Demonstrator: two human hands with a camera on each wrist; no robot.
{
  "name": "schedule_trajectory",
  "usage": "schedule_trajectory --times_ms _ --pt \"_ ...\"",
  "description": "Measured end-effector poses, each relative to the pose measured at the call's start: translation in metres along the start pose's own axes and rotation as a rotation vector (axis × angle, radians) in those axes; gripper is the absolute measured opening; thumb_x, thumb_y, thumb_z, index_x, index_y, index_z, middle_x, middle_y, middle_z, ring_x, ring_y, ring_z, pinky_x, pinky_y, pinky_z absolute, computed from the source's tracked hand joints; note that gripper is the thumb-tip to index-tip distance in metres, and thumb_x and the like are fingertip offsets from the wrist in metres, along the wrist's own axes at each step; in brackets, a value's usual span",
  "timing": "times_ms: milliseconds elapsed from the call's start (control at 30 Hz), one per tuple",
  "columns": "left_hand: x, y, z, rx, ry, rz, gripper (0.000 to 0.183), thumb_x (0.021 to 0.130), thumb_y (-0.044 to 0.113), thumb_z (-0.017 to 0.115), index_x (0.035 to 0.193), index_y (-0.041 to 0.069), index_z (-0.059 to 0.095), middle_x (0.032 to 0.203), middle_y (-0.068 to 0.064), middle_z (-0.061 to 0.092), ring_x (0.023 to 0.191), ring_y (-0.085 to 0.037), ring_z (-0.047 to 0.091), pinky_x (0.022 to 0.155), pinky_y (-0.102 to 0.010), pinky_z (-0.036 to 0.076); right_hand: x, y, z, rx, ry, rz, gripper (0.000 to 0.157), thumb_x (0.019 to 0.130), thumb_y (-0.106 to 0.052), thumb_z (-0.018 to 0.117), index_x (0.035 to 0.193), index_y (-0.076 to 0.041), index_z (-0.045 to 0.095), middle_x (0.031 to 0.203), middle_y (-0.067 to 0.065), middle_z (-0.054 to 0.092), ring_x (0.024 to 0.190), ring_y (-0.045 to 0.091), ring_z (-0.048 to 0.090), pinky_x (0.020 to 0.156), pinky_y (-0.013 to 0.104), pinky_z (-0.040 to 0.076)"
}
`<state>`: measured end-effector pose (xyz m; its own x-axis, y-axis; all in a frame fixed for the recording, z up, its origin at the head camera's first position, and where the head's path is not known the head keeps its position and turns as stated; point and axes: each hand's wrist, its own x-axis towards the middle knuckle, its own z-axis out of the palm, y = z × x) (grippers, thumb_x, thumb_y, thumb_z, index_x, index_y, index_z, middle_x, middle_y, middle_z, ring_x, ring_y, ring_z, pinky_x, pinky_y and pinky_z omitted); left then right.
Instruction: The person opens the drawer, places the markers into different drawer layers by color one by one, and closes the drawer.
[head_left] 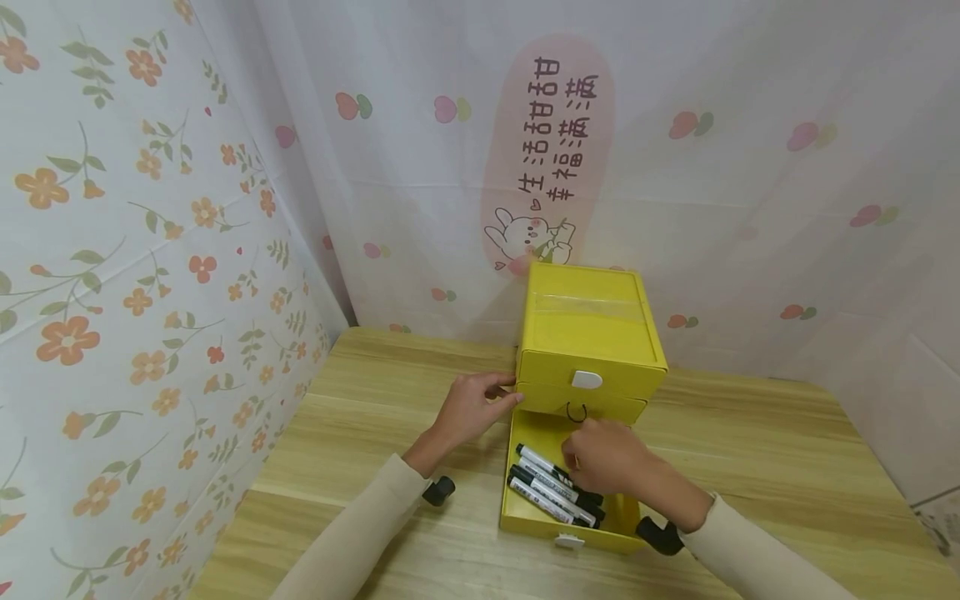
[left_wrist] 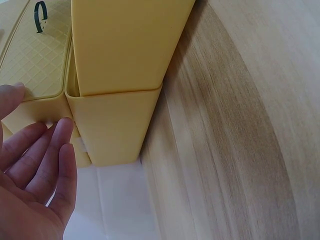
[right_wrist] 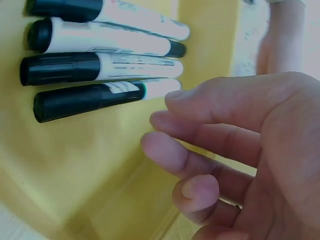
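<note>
A yellow drawer box (head_left: 585, 325) stands against the back curtain, its bottom drawer (head_left: 522, 525) pulled out toward me. Several black-and-white marker pens (right_wrist: 135, 66) lie side by side in that drawer. My left hand (head_left: 468, 408) is at the box's left front edge. In the left wrist view its thumb is at the textured front panel (left_wrist: 37, 60), with relaxed fingers (left_wrist: 62, 132) against the side. My right hand (head_left: 611, 458) reaches over the drawer, fingers loosely bent and nothing between them. Its thumb tip is right by the end of the nearest marker (right_wrist: 90, 100).
A black loop (head_left: 576, 412) hangs on the middle drawer's front, and white tabs (head_left: 587, 380) mark the top and bottom drawers. The wooden table (head_left: 405, 367) meets a floral curtain (head_left: 150, 300) on the left and a printed one (head_left: 420, 167) behind.
</note>
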<state>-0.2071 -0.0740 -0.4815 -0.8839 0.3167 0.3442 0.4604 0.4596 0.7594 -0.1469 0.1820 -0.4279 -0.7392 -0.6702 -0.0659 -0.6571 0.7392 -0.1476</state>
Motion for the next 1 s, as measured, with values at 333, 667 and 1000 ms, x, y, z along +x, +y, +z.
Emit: schedule_trajectory --times_ms 333,667,1000 --pt "0.000 -0.001 0.000 0.014 -0.006 0.002 0.036 0.103 0.027 0.081 0.130 0.002 0.080 0.119 -0.009 0.082 0.098 -0.022 0.081 0.087 -0.039 0.066 -0.024 0.001 -0.006 0.066 0.178 -0.060 0.015 0.090 -0.011 0.087 0.084 -0.021 0.078 0.072 -0.017 0.061 0.061 -0.002 0.050 0.051 0.022 0.044" --pt "-0.001 0.001 -0.002 0.023 -0.010 0.024 0.036 0.104 0.027 0.080 0.129 0.001 0.080 0.119 -0.011 0.082 0.098 -0.023 0.081 0.087 -0.039 0.066 -0.055 -0.015 -0.008 0.176 0.305 0.017 0.015 0.092 -0.013 0.084 0.089 -0.025 0.076 0.074 -0.025 0.057 0.057 -0.005 0.042 0.049 0.022 0.039" --pt "-0.001 0.002 -0.001 0.020 -0.015 0.008 0.037 0.104 0.028 0.080 0.131 0.002 0.080 0.120 -0.010 0.082 0.099 -0.022 0.081 0.088 -0.039 0.066 -0.082 -0.035 0.004 0.214 0.430 0.009 0.027 0.085 -0.009 0.089 0.086 -0.030 0.073 0.075 -0.032 0.052 0.060 -0.010 0.042 0.049 0.017 0.037"
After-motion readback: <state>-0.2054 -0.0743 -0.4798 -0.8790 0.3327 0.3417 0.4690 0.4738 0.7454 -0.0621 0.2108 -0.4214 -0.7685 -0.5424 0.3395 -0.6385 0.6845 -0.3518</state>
